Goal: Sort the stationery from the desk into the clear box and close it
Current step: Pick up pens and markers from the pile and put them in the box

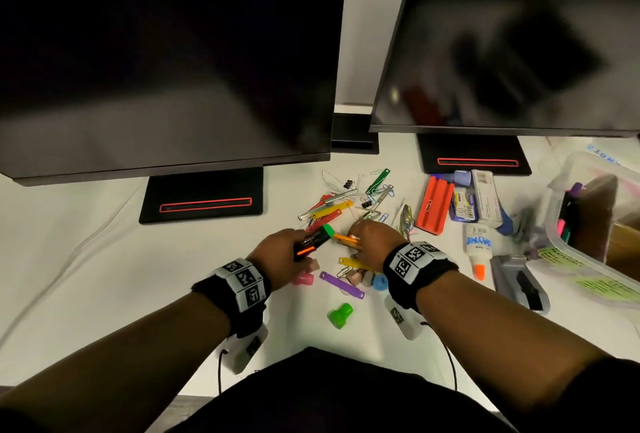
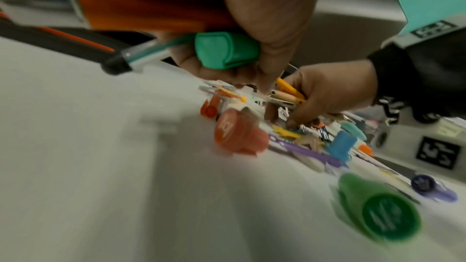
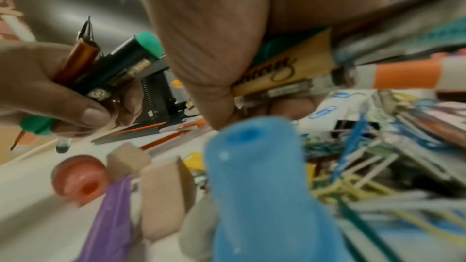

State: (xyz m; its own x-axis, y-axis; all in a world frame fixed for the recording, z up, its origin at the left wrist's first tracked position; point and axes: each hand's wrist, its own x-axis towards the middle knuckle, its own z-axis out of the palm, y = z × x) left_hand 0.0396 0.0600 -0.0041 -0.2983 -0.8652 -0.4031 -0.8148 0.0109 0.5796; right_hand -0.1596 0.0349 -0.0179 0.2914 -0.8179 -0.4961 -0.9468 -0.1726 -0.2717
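My left hand grips a bundle of pens: a black highlighter with a green cap and an orange pen, seen close in the left wrist view as the green cap and the orange barrel. My right hand holds several yellow pencils over the pile of clips and fasteners; the right wrist view shows a printed pencil in its curled fingers. The clear box stands open at the far right with markers inside.
Two dark monitors on black stands block the back. An orange holder, white boxes, a glue bottle and a grey stapler lie toward the box. A green stamp, blue cap and purple strip sit near me.
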